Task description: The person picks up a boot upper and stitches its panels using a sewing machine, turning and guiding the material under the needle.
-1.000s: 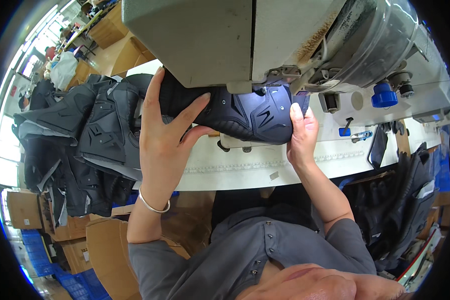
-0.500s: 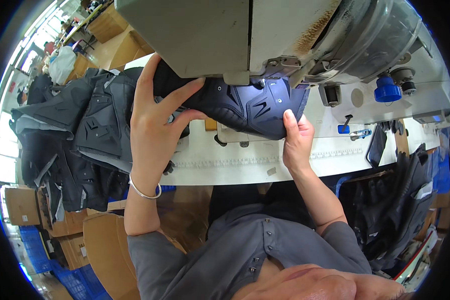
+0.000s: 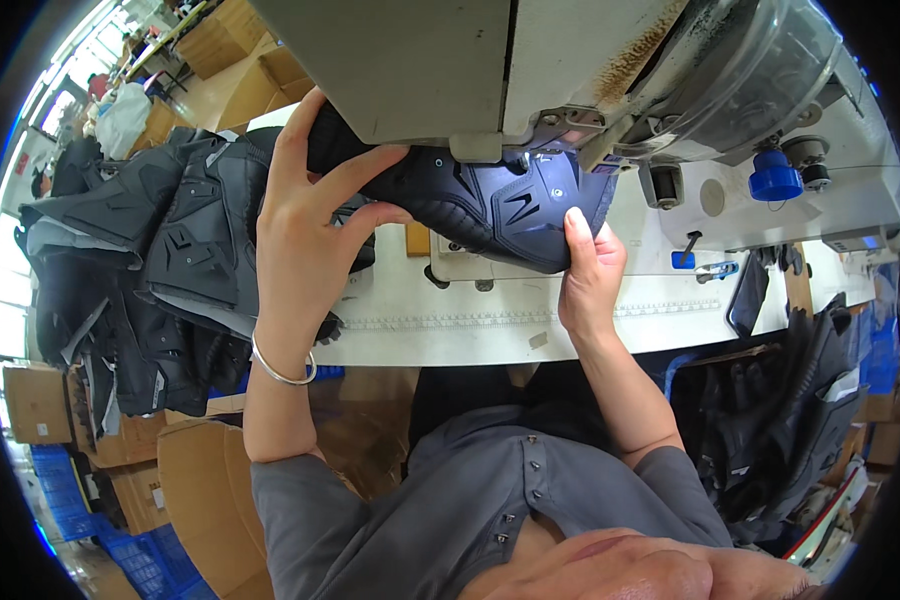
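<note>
We see the left grip (image 3: 308, 225) closed on the left part of a black moulded piece (image 3: 465, 200), thumb at its lower edge. The right grip (image 3: 592, 275) pinches the piece's lower right corner, thumb on top; its other fingers are partly hidden. The piece lies beneath the machine head (image 3: 410, 70), which covers its upper edge and is itself cut off by the frame. We cannot make out the contact point there.

Under the piece we note the white surface (image 3: 440, 347), marked with a ruler strip (image 3: 480, 320). A dark flat device (image 3: 748, 298) lies toward its right end. To the left, a heap of black parts (image 3: 205, 240) overlaps itself, so we cannot count it. Beyond stand cardboard boxes (image 3: 38, 402) and blue crates (image 3: 150, 562). Farther off, a pale bag (image 3: 123, 125) and bright windows (image 3: 6, 325) blur toward the rim.
</note>
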### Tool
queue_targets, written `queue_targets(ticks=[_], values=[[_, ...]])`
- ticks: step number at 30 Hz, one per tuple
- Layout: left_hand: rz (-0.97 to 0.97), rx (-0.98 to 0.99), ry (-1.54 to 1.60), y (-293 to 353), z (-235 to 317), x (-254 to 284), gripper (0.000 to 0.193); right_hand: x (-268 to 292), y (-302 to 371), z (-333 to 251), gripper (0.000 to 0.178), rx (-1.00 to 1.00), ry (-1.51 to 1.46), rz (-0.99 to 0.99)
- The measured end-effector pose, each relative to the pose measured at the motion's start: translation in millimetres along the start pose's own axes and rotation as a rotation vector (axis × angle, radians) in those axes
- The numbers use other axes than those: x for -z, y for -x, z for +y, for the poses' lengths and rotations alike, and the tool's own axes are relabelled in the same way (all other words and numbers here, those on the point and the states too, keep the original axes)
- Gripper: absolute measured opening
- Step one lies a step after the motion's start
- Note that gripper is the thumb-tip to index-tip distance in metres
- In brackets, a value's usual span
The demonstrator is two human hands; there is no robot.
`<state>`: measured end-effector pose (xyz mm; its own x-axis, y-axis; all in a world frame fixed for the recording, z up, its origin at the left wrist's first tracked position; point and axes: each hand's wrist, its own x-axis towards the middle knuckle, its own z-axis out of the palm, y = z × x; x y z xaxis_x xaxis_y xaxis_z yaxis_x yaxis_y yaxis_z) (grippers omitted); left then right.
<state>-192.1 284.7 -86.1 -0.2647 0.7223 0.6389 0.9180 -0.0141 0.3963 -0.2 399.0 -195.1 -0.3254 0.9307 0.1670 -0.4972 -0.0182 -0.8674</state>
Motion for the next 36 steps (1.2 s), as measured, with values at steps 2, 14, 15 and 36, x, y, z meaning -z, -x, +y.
queue_targets(ticks=[2, 14, 15, 36], values=[[0.003, -0.004, 0.000, -0.1, 1.3, 0.8, 0.046, -1.8, -0.4, -1.3, 0.025, -0.002, -0.003, 0.008], [0.091, -0.088, -0.174, 0.7, 8.2, -2.5, 0.043, -1.9, -11.4, -4.5, 0.020, -0.016, -0.069, 0.035], [0.073, -0.047, -0.151, 0.4, 9.2, -2.1, 0.043, -1.5, -11.8, -4.4, 0.020, -0.017, -0.068, 0.037], [0.074, 0.049, -0.196, 5.1, 10.6, 1.9, 0.045, 0.9, -21.1, -2.6, 0.020, -0.070, -0.010, -0.001]])
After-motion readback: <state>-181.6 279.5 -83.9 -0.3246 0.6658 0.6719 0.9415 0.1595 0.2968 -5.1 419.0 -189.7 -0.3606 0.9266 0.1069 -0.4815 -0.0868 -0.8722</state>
